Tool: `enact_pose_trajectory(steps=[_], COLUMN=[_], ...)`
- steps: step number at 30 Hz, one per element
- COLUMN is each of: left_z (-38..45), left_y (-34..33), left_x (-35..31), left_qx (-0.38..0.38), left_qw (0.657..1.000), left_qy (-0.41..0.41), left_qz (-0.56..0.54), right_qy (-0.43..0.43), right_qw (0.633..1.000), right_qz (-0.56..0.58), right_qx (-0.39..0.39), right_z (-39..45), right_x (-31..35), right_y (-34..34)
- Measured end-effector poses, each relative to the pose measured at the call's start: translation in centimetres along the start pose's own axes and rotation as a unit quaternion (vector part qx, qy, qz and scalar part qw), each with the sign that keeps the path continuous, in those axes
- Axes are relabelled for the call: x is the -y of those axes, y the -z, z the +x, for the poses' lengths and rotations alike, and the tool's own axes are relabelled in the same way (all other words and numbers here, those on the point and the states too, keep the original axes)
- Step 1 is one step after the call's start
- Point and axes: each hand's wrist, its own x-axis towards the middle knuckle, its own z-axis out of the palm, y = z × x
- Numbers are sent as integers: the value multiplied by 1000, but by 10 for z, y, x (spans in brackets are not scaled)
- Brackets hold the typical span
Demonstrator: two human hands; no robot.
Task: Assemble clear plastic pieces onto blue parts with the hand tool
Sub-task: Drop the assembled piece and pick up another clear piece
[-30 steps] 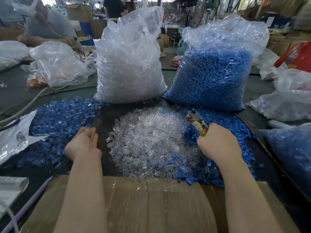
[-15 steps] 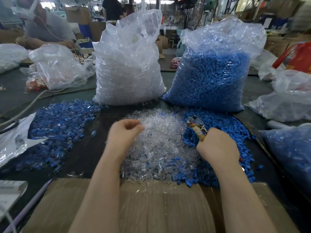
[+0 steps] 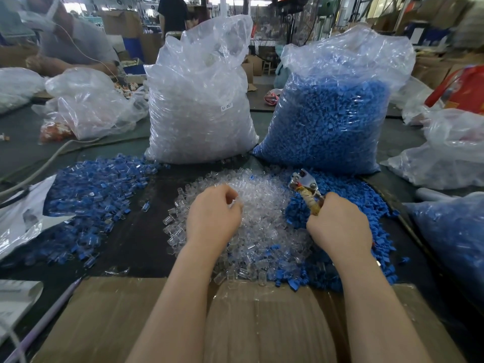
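Hands over heaps of small plastic parts on the dark desk (image 3: 136, 231).
Left hand (image 3: 213, 214), fingers curled, picks in the central clear plastic pieces (image 3: 262, 231); right hand (image 3: 340, 224) clenches the metal hand tool (image 3: 305, 186) above the loose blue parts (image 3: 366, 195).

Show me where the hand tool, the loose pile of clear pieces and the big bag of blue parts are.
hand tool (image 3: 303, 180), head view, on its metal head.
pile of clear pieces (image 3: 262, 205), head view, on its middle.
bag of blue parts (image 3: 330, 121), head view, on its front face.
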Motion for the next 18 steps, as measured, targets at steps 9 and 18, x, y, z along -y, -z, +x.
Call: enact_pose_trajectory(steps=[9,18], left_z=[-6,-14], left_y=[1,1], left_x=[-20,-41], left_qx=[-28,84], left_qw=[975,908], left_qy=[21,47], left_qz=[-222,-408], right_qy=[56,93], right_qw=[982,877], right_qz=[178,469], right_qx=[-10,31], right_z=[2,-13], right_x=[9,36], right_y=[1,5])
